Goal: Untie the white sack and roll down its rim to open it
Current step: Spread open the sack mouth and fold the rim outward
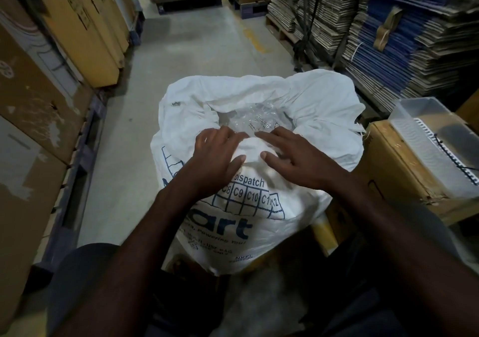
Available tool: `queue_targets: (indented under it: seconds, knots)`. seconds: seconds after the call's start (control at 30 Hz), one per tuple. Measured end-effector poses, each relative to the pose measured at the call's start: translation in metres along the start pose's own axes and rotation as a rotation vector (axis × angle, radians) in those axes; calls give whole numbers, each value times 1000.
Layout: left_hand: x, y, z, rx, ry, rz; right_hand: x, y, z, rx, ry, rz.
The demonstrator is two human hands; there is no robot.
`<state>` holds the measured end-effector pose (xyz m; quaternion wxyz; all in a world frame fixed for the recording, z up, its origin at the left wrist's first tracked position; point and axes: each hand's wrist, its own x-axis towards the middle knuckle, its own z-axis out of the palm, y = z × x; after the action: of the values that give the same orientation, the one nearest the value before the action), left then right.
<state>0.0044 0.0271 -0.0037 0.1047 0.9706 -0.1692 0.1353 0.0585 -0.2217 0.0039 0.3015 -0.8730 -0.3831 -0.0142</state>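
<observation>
The white sack [311, 108] stands on the floor in front of me, printed in blue with a grid and the word "Dispatch". Its mouth is open and the rim is folded outward all round. Clear plastic packets [255, 121] show inside the opening. My left hand [217, 155] grips the near rim, fingers curled over the fold and thumb pressed on the outside. Beside it, my right hand [293, 155] lies on the same near rim with fingers spread over the fold and thumb on the outer cloth. No tie is visible on the sack.
Tall cardboard cartons [85, 33] line the left side on pallets. Stacks of flattened cartons [388, 33] fill the right. A brown box [404, 170] with a clear plastic tray [435, 139] on top stands right beside the sack. A concrete aisle [197, 48] runs ahead.
</observation>
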Motion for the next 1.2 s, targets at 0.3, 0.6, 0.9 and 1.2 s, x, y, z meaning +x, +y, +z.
queue_targets:
  seconds: [0.3, 0.6, 0.9, 1.2]
  knots:
    - [1, 11, -15, 24, 29, -1, 3, -13, 9, -307, 23, -32]
    - [12, 30, -23, 82, 179, -91, 9, -36, 15, -453, 460, -170]
    - [7, 5, -4, 85, 116, 5, 5, -22, 6, -302, 140, 31]
    - [8, 4, 0, -43, -6, -59, 13, -3, 11, -457, 156, 57]
